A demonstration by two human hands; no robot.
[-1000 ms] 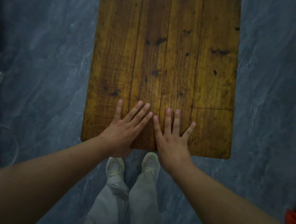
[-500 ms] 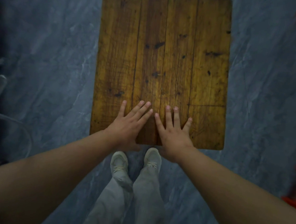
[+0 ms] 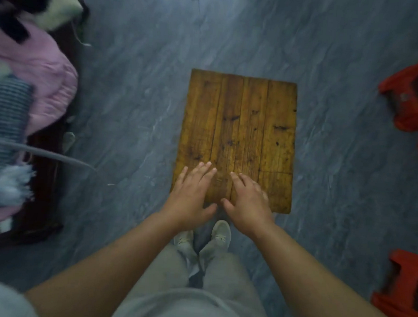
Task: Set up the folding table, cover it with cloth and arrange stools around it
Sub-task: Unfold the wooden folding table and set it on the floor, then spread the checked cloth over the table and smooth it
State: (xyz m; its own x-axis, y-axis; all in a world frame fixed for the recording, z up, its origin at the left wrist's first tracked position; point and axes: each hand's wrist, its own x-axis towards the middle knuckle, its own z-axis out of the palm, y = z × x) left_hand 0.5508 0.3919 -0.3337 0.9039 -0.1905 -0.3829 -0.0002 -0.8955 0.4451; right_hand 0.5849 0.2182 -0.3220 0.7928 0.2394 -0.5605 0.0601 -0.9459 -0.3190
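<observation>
Stretching lengthwise away: table (image 3: 240, 126) (bare wood).

The surface (image 3: 240, 126) conceals its own legs. The left hand (image 3: 191, 189) and right hand (image 3: 249, 200) cover part of its near edge. The red stools (image 3: 414, 103) are cropped by the right frame edge. The fabric pile (image 3: 22, 83) is blurred and cropped at left.

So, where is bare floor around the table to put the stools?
Bare floor lies beyond the far edge of the table, between its left side and the pink bedding, and between its right side and the red stools. The tabletop past the left hand and right hand is bare. Crowded: the left and right borders of the view.
</observation>
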